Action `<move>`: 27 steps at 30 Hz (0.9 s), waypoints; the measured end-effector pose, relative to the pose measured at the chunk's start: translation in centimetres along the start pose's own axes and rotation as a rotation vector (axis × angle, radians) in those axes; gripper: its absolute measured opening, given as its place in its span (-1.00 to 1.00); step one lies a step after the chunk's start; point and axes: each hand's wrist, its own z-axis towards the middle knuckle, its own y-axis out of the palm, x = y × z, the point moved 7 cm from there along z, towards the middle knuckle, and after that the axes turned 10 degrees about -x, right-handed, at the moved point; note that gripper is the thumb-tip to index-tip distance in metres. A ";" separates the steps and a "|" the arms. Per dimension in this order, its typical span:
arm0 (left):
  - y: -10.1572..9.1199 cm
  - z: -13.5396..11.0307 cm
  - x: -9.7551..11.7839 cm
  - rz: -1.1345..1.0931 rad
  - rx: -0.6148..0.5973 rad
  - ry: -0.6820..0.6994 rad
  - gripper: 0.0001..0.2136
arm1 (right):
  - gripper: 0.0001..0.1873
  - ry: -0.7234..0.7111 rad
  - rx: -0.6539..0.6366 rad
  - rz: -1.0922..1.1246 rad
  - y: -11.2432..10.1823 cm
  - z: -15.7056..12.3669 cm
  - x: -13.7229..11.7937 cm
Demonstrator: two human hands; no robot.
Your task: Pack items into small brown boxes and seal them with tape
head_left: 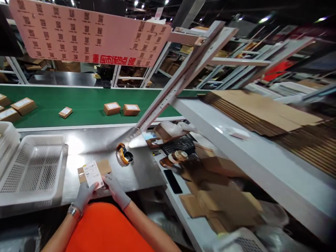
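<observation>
A small brown cardboard box [105, 166] lies on the steel table, and a white printed shipping label [91, 173] covers its middle at a slant. My left hand [84, 196], in a grey glove, pinches the label's lower edge with the thumb on top. At the label's lower right corner is my right hand [114, 189], also gloved, its fingers closed at the edge of label and box. Whether it grips the label or the box is hard to see. A tape dispenser [124, 154] with brown tape stands to the right.
A white perforated basket [59, 168] sits left on the steel table [143, 171]. Behind runs a green conveyor belt [89, 101] carrying several small boxes. On the right are a phone [172, 181], a keyboard [178, 145], a bottle [173, 158], and a shelf with stacked cardboard [257, 108].
</observation>
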 end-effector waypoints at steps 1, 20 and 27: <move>0.7 0.0 0.0 -0.014 0.017 0.010 -0.20 | -0.38 0.027 -0.013 0.097 -0.2 -1.0 0.4; 14.6 -2.5 -2.6 -0.289 0.021 -0.013 -0.39 | -0.37 -0.006 -0.018 0.512 -8.8 -13.3 2.5; 19.3 -4.1 -3.2 -0.209 -0.066 -0.039 -0.37 | -0.33 0.009 0.063 0.512 -11.6 -16.9 5.0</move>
